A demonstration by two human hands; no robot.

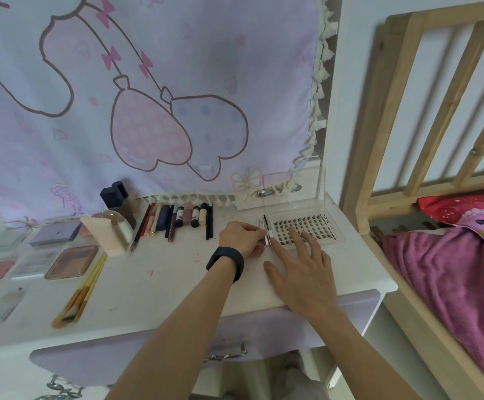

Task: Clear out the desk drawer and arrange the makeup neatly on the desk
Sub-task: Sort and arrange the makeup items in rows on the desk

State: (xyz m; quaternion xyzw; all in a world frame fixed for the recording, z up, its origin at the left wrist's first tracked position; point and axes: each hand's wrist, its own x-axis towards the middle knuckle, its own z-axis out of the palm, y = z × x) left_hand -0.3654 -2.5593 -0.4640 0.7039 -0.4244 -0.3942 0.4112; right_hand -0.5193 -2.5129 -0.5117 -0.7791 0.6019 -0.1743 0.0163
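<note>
Makeup (174,219) mostly sits in neat rows at the far and left of the desk (154,284). Left hand (239,238) pinches a small tube (267,240) beside the lash tray (328,229) at the far right. Right hand (301,272) lies open, fingertips on that tray. Nearly finished, I judge; the near drawer (105,360) looks shut.

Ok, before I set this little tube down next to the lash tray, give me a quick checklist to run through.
1. Grip on the small clear tube: ok, the left hand pinches it.
2. Lash tray steadied: ok, the right hand lies flat with straight fingers on it.
3. Bare desk beside the tray: ok.
4. Tube cap closed: cannot tell, too small.
5. Row of pencils and tubes out of the way: ok, apart from both hands.
6. Drawer emptied: cannot tell, inside hidden.
</note>
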